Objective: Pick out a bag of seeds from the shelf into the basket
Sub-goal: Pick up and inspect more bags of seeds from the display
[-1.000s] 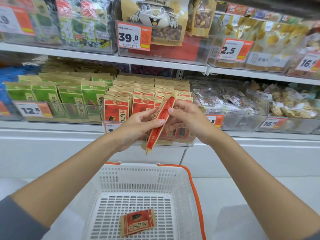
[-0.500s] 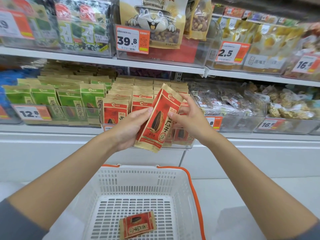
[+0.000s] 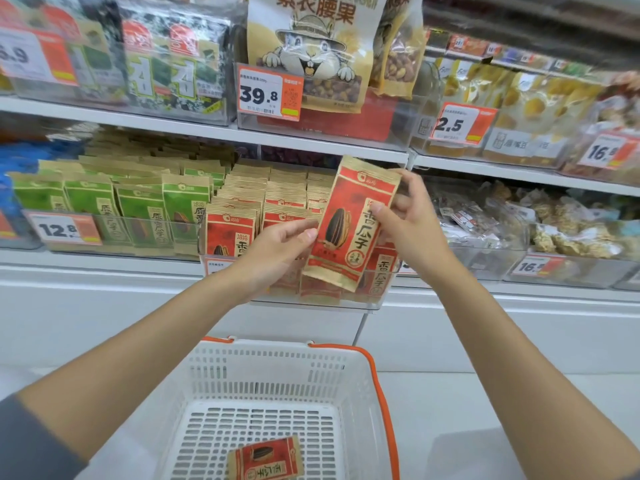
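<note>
The bag of seeds (image 3: 349,223) is held in the air above the far side of the basket (image 3: 384,382), upright and tipped a little, its printed red front facing the camera. The right hand (image 3: 412,223) grips its right edge, thumb on the front and fingers curled round the back and the top corner. The left hand (image 3: 277,251) has curled fingers pinching the opposite edge, though how firm that contact is cannot be made out. Beyond the basket and higher stands the shelf (image 3: 173,131), where a clear tray (image 3: 311,299) carries more bags of the same kind. A second red bag (image 3: 265,459) lies flat on the basket's floor near its front.

The bag looks light, a thin paper-like pouch with loose contents, so it should flex and sag rather than stay stiff. The flat sealed edges at the sides and top seem the surest places to pinch. Its surface looks matte, not slippery, and nothing about it appears fragile. One hand would likely be enough to lower it into the basket, beside the bag already there
</note>
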Demonstrator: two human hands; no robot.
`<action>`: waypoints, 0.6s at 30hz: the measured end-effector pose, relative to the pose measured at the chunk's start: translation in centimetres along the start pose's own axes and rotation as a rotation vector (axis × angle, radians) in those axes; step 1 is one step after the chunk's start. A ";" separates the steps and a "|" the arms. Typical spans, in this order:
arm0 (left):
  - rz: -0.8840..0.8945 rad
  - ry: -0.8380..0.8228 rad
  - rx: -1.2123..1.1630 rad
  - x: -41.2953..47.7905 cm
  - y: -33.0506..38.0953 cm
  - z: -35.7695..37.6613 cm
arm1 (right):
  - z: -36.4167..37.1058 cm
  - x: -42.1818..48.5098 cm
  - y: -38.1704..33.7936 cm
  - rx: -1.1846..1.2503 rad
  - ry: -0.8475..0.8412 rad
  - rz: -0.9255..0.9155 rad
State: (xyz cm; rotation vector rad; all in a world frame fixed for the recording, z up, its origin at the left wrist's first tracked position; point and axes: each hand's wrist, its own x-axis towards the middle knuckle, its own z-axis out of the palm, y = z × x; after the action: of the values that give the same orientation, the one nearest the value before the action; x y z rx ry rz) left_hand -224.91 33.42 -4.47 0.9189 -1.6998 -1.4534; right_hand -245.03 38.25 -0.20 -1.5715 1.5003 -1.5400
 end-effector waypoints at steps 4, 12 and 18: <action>0.073 0.084 0.078 1.3 1.5 -0.1 | -4.0 2.4 -1.8 0.040 0.252 -0.086; 0.188 0.133 0.462 9.4 4.1 1.7 | -9.6 5.8 1.2 -0.183 0.532 -0.090; 0.146 -0.113 0.954 18.3 3.0 5.3 | -10.7 6.2 4.5 -0.268 0.520 -0.040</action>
State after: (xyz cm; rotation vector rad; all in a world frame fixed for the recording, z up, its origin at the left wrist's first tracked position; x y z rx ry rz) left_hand -238.83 20.52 -0.87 1.1471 -2.5325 -0.5451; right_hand -257.69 35.12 0.95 -1.4038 2.0346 -1.9397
